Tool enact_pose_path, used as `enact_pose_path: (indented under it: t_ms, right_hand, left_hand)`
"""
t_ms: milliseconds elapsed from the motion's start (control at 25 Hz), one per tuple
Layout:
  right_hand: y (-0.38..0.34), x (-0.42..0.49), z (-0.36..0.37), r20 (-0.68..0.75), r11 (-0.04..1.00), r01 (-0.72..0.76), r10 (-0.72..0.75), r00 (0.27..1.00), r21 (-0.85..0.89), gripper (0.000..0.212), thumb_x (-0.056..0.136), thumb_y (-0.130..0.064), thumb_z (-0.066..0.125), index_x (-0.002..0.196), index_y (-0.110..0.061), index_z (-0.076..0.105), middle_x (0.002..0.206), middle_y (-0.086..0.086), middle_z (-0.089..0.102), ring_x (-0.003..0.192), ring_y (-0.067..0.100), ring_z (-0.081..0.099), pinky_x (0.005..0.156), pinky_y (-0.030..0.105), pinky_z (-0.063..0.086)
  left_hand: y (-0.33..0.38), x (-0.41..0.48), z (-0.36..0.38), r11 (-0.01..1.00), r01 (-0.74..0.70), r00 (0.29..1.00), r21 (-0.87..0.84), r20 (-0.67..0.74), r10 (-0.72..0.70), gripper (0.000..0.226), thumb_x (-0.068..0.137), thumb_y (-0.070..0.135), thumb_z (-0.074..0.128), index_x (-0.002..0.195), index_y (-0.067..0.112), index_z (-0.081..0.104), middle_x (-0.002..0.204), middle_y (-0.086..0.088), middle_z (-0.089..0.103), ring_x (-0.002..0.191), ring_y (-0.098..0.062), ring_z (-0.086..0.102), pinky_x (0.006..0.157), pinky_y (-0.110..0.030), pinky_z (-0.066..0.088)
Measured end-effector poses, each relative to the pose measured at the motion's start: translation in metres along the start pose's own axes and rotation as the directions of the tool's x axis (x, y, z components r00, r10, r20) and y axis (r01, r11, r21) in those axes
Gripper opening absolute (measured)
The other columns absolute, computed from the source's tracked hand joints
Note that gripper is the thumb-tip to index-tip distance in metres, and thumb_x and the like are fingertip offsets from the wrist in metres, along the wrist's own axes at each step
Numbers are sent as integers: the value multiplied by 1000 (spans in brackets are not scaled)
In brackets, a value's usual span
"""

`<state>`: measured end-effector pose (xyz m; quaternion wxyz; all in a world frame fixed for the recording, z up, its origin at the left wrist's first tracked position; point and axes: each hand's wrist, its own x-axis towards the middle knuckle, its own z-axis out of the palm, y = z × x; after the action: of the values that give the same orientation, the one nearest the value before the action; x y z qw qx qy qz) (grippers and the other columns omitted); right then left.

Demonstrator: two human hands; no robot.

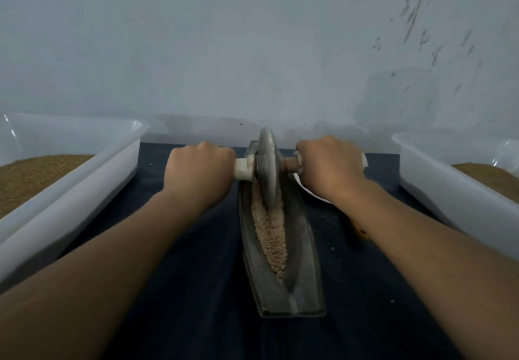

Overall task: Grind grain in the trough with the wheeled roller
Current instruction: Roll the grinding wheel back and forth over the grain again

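Observation:
A narrow grey boat-shaped trough (304,270) lies lengthwise on a dark cloth, its groove holding a strip of pale crushed grain (271,236). The grey disc of the wheeled roller (268,169) stands upright in the far half of the groove, on the grain. My left hand (198,170) grips the roller's left handle, whose white wrapped end shows beside the disc. My right hand (327,164) grips the right handle, with a wooden stub visible between fist and disc. Both arms are stretched forward.
A white plastic tub (92,180) with brown grain stands at the left, and a second white tub (449,188) with brown grain at the right. The dark cloth (196,289) covers the surface. A pale wall (252,51) rises just behind the trough. Loose crumbs lie right of the trough.

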<state>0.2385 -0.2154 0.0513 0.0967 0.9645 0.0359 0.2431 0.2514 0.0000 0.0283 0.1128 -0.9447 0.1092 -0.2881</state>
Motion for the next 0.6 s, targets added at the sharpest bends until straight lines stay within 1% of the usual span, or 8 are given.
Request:
enact_pose_path:
  t_ms: [80,160,240,320,400,480,520,600]
  right_hand:
    - [-4,-1,-3,-37,1000,-2,1,999,-27,3,89,-25,62,92,-24,62,78,1,55,68,26,53,54,28,28]
    - [2,-22,-8,-9,999,38,-38,999,-18,8,86,-23,65,88,-27,58,74,-3,53,66,24,55,53,29,30]
    - [12,-55,-16,-52,996,94,-94,994,-7,24,74,-27,70,72,-29,45,61,-11,42,50,12,41,45,24,23]
    - [20,-85,-31,-152,989,142,-147,977,-43,33,53,-32,71,62,-30,39,50,-15,23,41,-1,21,41,16,9]
    - [26,-94,-34,-170,987,157,-161,972,-36,31,45,-38,65,59,-34,38,46,-16,16,40,-4,14,43,14,3]
    - [22,-80,-30,-78,992,113,-118,990,-65,29,54,-38,66,60,-33,38,46,-14,25,39,2,21,43,16,9]
    - [17,-65,-23,-55,992,90,-95,994,-90,28,63,-36,67,63,-31,40,50,-12,35,41,9,32,43,20,17]
    - [6,-26,-9,-18,999,28,-29,999,-26,18,82,-30,66,74,-30,50,68,-5,54,58,20,49,50,26,29]
  left_hand:
    - [3,-5,-2,999,46,998,-7,-39,-46,16,88,26,57,78,23,45,61,4,38,50,-18,34,48,-29,22]
    - [1,-20,-7,1000,-6,998,-11,-57,5,21,87,29,57,77,25,40,61,6,37,48,-15,28,46,-28,17]
    - [-11,-38,-19,991,-136,986,9,-100,136,24,79,36,59,73,29,37,57,8,29,45,-13,18,45,-25,11]
    - [-24,-54,-39,965,-261,948,33,-177,263,26,64,43,58,65,32,35,53,10,14,43,-10,6,45,-19,5]
    - [-27,-54,-47,959,-282,943,17,-180,280,28,57,45,56,61,34,30,53,11,10,42,-11,3,47,-15,4]
    - [-18,-49,-35,978,-203,978,45,-48,205,27,64,42,61,63,33,36,53,11,19,42,-11,9,46,-20,7]
    - [-12,-41,-22,989,-142,990,41,-15,143,21,72,40,61,67,32,42,56,10,27,43,-11,16,45,-23,12]
    - [-5,-17,-5,1000,-13,1000,3,-9,13,8,84,33,57,79,29,52,64,7,40,51,-16,34,50,-28,27]
